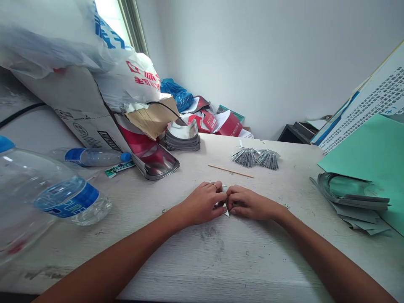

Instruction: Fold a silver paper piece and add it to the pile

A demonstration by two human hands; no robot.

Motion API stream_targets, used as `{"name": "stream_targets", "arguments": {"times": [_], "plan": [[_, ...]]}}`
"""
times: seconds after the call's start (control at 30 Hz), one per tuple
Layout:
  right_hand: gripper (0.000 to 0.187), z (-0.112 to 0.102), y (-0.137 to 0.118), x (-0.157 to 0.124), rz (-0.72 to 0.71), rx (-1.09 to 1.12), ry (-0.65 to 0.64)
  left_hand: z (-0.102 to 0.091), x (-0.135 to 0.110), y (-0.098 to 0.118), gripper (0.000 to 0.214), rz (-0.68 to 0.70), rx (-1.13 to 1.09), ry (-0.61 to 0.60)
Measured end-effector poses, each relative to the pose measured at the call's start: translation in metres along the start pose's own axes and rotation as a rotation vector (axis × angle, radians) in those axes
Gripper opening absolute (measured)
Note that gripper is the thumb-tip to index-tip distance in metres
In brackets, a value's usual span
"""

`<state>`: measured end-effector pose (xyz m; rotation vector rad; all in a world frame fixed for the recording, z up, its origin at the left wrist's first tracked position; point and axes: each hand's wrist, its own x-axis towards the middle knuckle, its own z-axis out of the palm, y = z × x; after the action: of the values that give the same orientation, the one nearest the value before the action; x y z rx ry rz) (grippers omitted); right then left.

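My left hand point(205, 203) and my right hand point(248, 203) meet over the middle of the white table point(221, 261). Between them they pinch a small folded piece of paper point(227, 212), its pale pointed tip showing below the fingertips. Most of the paper is hidden by my fingers. A ring sits on a finger of my left hand. Just beyond the hands lies a thin wooden stick point(231, 171). Farther back are two fanned bundles of folded grey strips point(244, 158), side by side.
Left are water bottles point(94, 157), a cardboard box point(85, 109) and plastic bags point(129, 75). A stack of curved grey sheets point(182, 139) stands at the back. At right, more grey sheets point(356, 202) lean by a green board point(375, 155).
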<state>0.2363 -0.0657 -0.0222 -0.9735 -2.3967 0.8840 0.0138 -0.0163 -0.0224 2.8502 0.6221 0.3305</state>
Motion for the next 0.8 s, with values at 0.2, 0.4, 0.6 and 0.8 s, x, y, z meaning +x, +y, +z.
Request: {"name": "stream_targets", "arguments": {"times": [0.2,0.4,0.6,0.8], "plan": [[0.008,0.0031,-0.0002,0.0015,0.075,0.043,0.037,-0.0007,-0.0001,0.0005,0.012,-0.009,-0.007,-0.01],[0.009,0.0038,-0.003,0.0013,0.118,0.053,0.05,0.0003,0.0001,0.0003,0.011,0.008,-0.012,0.001],[0.011,0.0071,-0.0036,0.0026,0.113,0.013,0.076,0.0004,-0.0004,0.0005,0.012,-0.012,-0.002,-0.002],[0.008,0.009,-0.0041,0.0031,0.121,-0.03,0.072,0.002,0.0017,0.0052,0.009,-0.075,0.007,0.019]]}}
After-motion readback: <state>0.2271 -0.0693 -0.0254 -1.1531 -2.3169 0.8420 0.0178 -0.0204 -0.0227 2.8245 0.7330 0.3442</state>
